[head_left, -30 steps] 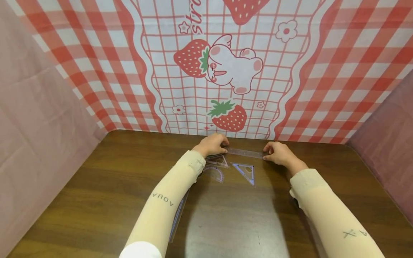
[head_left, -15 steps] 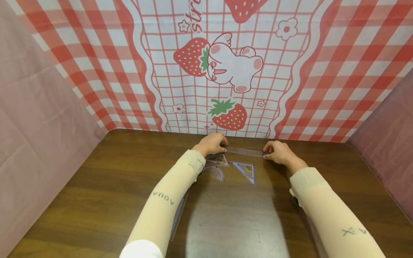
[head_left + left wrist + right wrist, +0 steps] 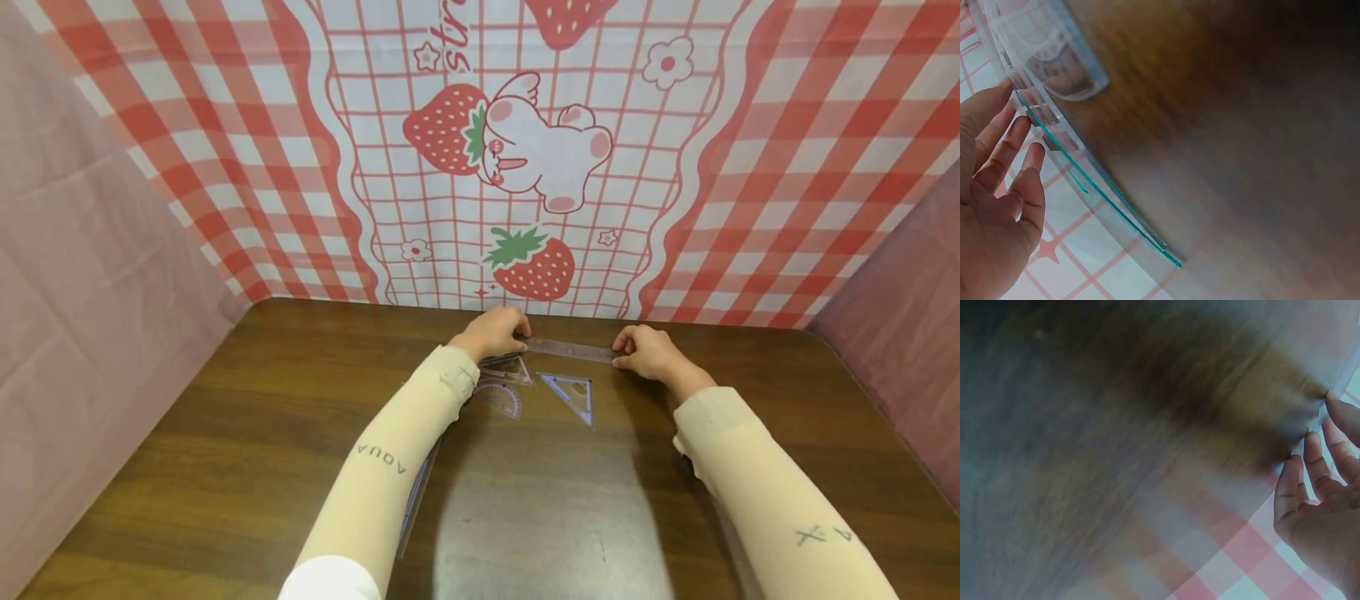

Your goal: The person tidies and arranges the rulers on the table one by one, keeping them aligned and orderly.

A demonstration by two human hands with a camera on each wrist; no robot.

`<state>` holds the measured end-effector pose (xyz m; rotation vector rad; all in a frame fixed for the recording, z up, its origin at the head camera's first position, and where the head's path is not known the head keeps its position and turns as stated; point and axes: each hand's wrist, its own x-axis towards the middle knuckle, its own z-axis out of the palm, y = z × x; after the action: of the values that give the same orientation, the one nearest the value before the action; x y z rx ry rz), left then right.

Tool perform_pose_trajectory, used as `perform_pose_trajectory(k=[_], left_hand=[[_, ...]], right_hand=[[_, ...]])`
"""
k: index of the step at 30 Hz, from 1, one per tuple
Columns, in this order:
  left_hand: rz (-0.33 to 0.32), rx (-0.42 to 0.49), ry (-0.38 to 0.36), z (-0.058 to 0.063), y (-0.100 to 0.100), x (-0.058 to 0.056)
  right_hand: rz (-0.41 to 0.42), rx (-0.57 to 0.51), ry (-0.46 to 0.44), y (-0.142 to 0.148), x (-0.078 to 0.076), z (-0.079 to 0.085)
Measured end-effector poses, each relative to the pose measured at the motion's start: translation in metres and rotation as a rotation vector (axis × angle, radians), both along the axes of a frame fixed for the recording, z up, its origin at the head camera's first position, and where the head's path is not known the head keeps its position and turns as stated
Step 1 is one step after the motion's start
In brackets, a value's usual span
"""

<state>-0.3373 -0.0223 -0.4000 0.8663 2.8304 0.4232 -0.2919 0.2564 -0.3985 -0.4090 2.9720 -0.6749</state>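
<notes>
A clear ruler (image 3: 572,350) lies crosswise near the back of the table. My left hand (image 3: 493,333) pinches its left end between thumb and fingers, and the right end is between the thumb and fingers of my right hand (image 3: 651,354). Just in front of the ruler is a clear set square with blue edges (image 3: 576,396). A second set square, pinkish (image 3: 513,369), sits by my left wrist, partly covered by it. Below that one lies a clear protractor (image 3: 501,400). In the left wrist view, a clear piece with a green edge (image 3: 1104,195) runs below my fingertips.
A long clear strip with blue markings (image 3: 415,504) lies along my left forearm, partly hidden by the sleeve. The brown wooden table (image 3: 547,508) ends at a red-and-white strawberry cloth (image 3: 525,192) hanging close behind my hands. Pink cloth (image 3: 97,292) hangs at both sides.
</notes>
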Motion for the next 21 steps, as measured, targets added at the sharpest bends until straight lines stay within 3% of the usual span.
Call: perform_pose_trajectory(k=[9,21], left_hand=[[0.001,0.081,-0.024,-0.0016,-0.0025,-0.0031],[0.003,0.112,-0.027,-0.0011,-0.0014,-0.0025]], right_hand=[[0.017,-0.059,0.028,-0.0009,0.0000,-0.0009],[0.017,-0.113,-0.005,-0.0009,0.0013,-0.0015]])
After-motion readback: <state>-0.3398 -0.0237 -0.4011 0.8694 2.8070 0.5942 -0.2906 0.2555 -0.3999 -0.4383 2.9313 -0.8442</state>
